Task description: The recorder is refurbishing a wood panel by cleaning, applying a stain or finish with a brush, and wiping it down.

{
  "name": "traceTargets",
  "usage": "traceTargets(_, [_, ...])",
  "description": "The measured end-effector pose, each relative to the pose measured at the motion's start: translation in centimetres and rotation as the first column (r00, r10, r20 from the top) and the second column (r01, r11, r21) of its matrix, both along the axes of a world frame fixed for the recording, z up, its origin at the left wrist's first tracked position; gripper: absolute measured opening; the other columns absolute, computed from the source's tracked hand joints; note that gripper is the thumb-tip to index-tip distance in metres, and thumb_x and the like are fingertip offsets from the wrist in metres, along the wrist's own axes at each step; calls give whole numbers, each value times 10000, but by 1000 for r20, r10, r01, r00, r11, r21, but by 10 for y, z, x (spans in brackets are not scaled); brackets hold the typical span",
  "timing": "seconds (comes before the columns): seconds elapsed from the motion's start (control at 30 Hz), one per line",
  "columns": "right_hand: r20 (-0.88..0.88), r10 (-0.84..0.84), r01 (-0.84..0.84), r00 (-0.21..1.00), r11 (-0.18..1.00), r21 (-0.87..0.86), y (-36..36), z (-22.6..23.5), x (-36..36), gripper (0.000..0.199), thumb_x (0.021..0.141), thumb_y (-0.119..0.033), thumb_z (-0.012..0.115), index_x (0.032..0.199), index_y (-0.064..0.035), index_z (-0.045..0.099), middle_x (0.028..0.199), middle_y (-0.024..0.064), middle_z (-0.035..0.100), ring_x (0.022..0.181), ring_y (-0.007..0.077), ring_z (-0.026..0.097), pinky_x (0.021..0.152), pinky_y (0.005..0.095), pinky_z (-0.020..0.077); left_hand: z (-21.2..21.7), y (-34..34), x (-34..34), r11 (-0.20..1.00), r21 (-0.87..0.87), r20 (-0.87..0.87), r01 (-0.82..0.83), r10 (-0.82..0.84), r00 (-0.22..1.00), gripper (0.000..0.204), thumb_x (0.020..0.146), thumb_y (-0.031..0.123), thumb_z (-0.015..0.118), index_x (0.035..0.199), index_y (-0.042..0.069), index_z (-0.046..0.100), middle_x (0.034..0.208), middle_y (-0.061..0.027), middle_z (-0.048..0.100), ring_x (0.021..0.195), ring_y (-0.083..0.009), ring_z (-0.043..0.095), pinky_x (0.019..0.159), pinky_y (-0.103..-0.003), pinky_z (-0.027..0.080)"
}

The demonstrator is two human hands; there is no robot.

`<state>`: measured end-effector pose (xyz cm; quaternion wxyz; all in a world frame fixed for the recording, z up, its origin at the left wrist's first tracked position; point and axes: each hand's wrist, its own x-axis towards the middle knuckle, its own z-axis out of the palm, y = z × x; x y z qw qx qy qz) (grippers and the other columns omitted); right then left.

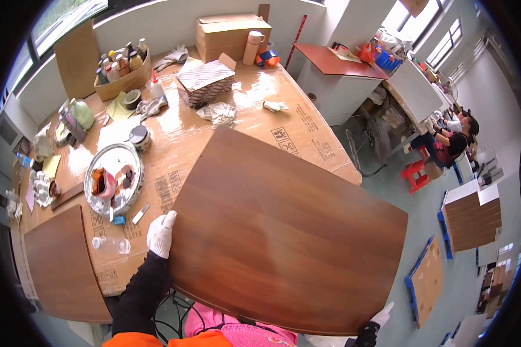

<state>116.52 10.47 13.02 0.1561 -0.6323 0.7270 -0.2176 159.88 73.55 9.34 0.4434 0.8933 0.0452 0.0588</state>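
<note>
A large brown wooden panel (289,225) with curved edges fills the middle of the head view, tilted over the near side of the table. White-gloved, my left hand (161,234) grips its left edge, the fingers closed round the rim. My right hand (382,315), also in a white glove, holds the panel's lower right corner; most of its fingers are hidden behind the wood. A similar brown panel (63,266) lies at the table's near left. Between the panels are a round palette tray (90,194) smeared with paint, a small white-handled blade (140,214) and clear cups (121,246).
The cardboard-covered table (324,144) also carries a box of bottles (113,87), a dark lidded jar (139,137), a patterned box (205,87), rags (219,114) and a thermos (253,47). At right, a person (454,139) sits by a bench near a red stool (414,175). Pallets (425,283) stand beyond.
</note>
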Motion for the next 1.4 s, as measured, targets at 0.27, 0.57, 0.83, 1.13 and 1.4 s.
traceTargets(0.27, [-88,471,-453,878,876,166,-141,-35,296,927,1000,-732,310,989,88,743,943,334,709,995,506,668,895,535,497,-38,-17,20,767,-478,-303,-428,313,900,481,1062,390,588,945,-55,729,834,-6,681,738,-122,541,732,-318,467])
traceTargets(0.57, [-172,849,-820,499,527,222,-215,-85,554,844,1032,-669,328,1060,68,738,1013,320,711,1069,504,653,936,523,498,-63,-61,-29,835,411,-253,-366,490,834,484,1038,435,539,1056,-10,727,1028,-234,742,943,-346,704,849,-429,538])
traceTargets(0.83, [-356,894,-927,273,344,153,-302,-139,598,635,1080,-507,386,1030,43,699,1017,291,704,991,480,642,887,516,486,19,-49,23,609,737,-239,-293,640,730,330,1003,439,554,1030,137,684,966,-163,736,872,-386,715,770,-518,551])
traceTargets(1.13, [-362,909,-970,205,239,50,-192,-35,573,368,982,-295,625,1217,-18,681,1179,207,710,1145,357,666,1015,409,506,-68,92,47,507,861,-221,-26,420,880,260,946,257,556,1068,45,647,1046,-249,690,969,-421,684,837,-544,540])
traceTargets(1.4, [64,988,-987,-143,-137,-85,13,-14,514,133,923,-220,694,980,-102,715,944,121,708,841,321,694,784,420,578,-37,47,72,871,490,-449,45,208,869,199,803,85,676,719,47,500,617,-96,618,542,-183,559,540,-362,465])
